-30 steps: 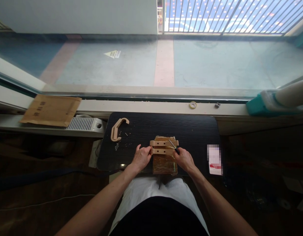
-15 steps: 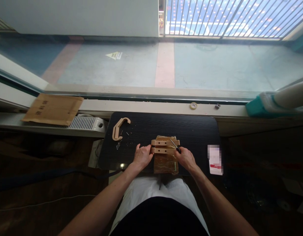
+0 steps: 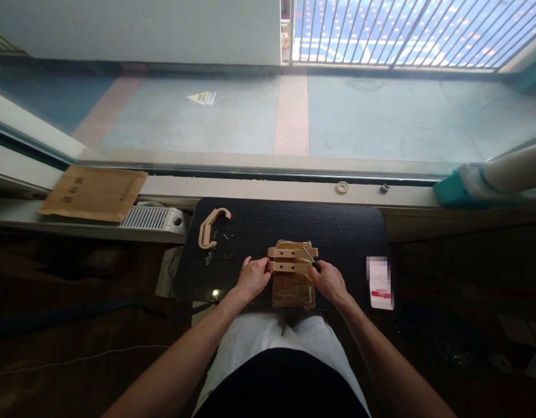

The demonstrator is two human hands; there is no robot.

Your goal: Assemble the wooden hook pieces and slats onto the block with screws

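Observation:
Two light wooden bars (image 3: 287,267) with drilled holes lie side by side across a brown, shiny tape-wrapped block (image 3: 292,290). My left hand (image 3: 253,275) is closed round their left ends, fingertips partly hidden. Over at the right end, my right hand (image 3: 330,280) grips the black handle of a screwdriver (image 3: 309,255). Its metal shaft slants up and left above the far bar. My right fingers sit close against the near bar; whether they also pinch it I cannot tell.
On the black table (image 3: 268,217), a curved wooden hook piece (image 3: 206,230) and several screws (image 3: 209,256) lie left. A pink-white box (image 3: 380,284), partly pixelated, is at right. Beyond are a windowsill (image 3: 250,187), a tape roll (image 3: 342,187), a brown envelope (image 3: 94,193) and a radiator (image 3: 150,218).

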